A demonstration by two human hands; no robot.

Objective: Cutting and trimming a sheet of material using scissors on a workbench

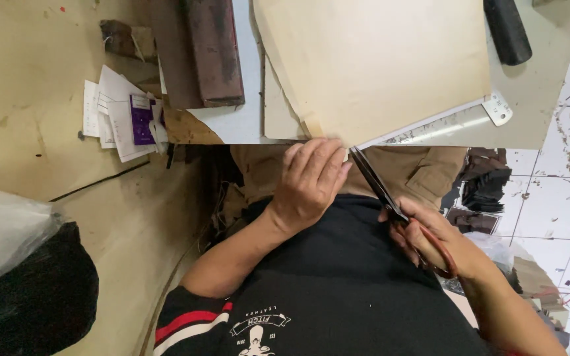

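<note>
Your left hand point(311, 181) presses flat and open on the cream sheet point(377, 66) beside the blades of the scissors point(380, 188) gripped by your right hand point(437, 240), so a slip can cut your fingers.

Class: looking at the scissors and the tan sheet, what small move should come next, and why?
Probably close the scissors: the right hand holds their blades at the edge of the tan sheet, while the left hand presses that edge down beside them.
</note>
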